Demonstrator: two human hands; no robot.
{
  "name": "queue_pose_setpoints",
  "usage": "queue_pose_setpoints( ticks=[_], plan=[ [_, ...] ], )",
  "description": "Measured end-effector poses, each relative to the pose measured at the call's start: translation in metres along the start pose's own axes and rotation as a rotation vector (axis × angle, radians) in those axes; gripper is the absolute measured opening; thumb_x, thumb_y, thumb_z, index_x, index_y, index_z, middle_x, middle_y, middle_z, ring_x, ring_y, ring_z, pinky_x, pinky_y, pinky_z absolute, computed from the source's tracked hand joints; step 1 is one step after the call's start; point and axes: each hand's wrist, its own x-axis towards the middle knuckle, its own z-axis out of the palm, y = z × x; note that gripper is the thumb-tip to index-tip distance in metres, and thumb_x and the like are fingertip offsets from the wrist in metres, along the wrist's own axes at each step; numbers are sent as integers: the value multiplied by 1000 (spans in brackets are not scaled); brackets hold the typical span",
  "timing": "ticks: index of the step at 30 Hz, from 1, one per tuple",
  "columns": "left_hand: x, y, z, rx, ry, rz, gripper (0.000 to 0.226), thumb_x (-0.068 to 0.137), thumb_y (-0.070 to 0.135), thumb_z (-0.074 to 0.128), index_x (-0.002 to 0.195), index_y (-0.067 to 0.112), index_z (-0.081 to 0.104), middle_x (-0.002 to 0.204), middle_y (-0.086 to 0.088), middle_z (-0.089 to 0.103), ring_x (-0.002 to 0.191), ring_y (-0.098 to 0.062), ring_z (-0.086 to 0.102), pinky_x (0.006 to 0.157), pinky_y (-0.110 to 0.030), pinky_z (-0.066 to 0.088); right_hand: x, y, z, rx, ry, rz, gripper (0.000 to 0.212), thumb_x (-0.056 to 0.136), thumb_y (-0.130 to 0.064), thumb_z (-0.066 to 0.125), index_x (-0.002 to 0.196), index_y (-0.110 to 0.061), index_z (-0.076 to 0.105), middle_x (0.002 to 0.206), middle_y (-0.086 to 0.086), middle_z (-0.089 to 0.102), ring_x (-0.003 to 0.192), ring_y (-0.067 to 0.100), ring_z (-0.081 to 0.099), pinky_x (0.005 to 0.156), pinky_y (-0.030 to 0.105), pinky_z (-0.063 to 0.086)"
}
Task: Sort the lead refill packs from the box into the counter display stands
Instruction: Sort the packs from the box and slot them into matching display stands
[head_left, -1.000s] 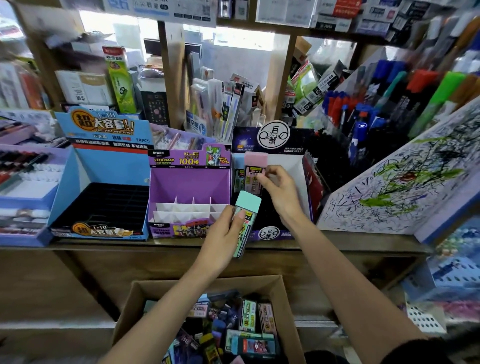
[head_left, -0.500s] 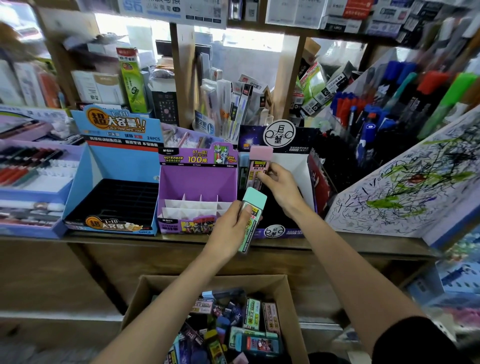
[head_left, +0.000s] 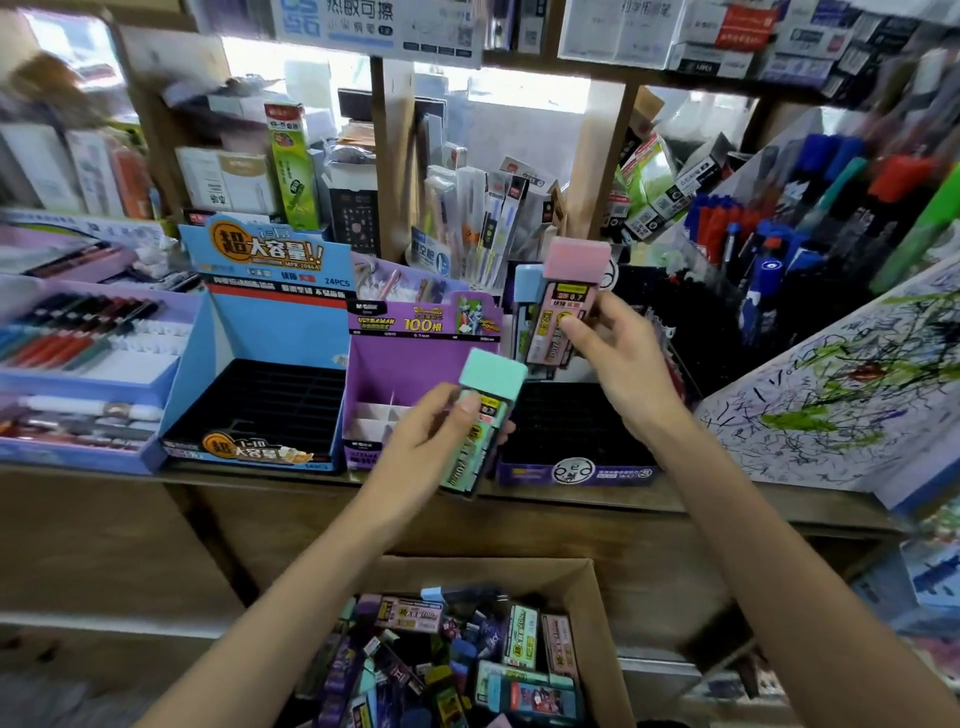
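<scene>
A blue cardboard display stand (head_left: 280, 332) sits beside a purple cardboard stand (head_left: 410, 371) on the wooden counter (head_left: 597, 501); the left hand (head_left: 421, 447) grips a mint-capped lead refill pack (head_left: 491, 374) before the purple one, the right hand (head_left: 621, 364) pinches a pink-capped lead pack (head_left: 563, 306) over a dark violet stand (head_left: 571, 472)

brown corrugated cardboard box (head_left: 587, 582), matt. printed glossy card display stands (head_left: 421, 358). wooden counter (head_left: 623, 499), smooth, dull finish. lead refill packs (head_left: 561, 312): glossy plastic, matt pastel caps.
</scene>
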Motion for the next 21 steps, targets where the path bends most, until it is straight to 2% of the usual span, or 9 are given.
queue_pose_setpoints(
  ticks=[3,5,7,9,10,12,15,18,21],
  plan=[
    [-5,17,-52,106,165,82,23,88,43,45,94,26,59,87,7,69,80,-7,65,63,-20,52,-9,-13,25,76,-24,8,27,93,-7,54,103,-31,59,101,-17,67,97,-2,63,81,14,49],
    [-6,21,-89,170,257,74,21,90,42,43,91,26,57,82,10,64,79,-7,60,67,-23,49,-8,-18,50,119,-52,24,26,92,-6,54,101,-30,58,98,-18,68,94,-4,63,77,12,49],
    [-7,16,-131,233,322,34,18,96,36,43,99,24,57,92,9,65,89,-9,60,77,-24,49,-5,-21,81,137,-88,27,26,92,-5,54,101,-30,57,99,-17,66,91,-7,62,76,10,48],
    [-10,10,-167,251,366,-24,19,99,31,41,107,23,57,106,0,66,102,-18,60,89,-33,49,0,-22,115,146,-122,37,26,92,-6,55,101,-30,57,101,-16,64,90,-8,62,76,9,48],
    [-12,8,-183,232,393,-44,18,99,29,41,105,24,58,104,2,67,101,-15,61,90,-35,50,2,-22,131,155,-133,45,25,92,-6,55,101,-30,56,101,-17,64,90,-9,62,77,9,48],
    [-17,4,-208,241,461,-51,18,100,25,41,93,31,56,87,17,66,88,-3,62,82,-25,50,8,-22,164,160,-147,49,23,92,-6,55,102,-26,57,101,-15,64,90,-8,61,79,11,48],
    [-26,-10,-237,277,512,-85,18,99,28,41,86,27,55,87,4,59,85,-13,55,79,-37,43,17,-18,210,121,-117,36,19,92,-7,55,107,-19,57,103,-7,64,97,8,62,85,20,50],
    [-37,-27,-248,289,513,-107,21,98,30,41,89,17,55,87,1,57,81,-7,53,76,-31,41,28,-10,251,21,-32,18,17,92,-10,56,109,-12,58,107,1,65,101,18,62,90,36,50],
    [-42,-36,-249,285,504,-102,30,98,28,42,93,0,52,87,-19,55,82,-21,52,72,-37,39,40,0,283,-78,25,48,22,93,-13,56,114,-8,59,112,6,65,103,22,60,91,44,48]
  ],
)
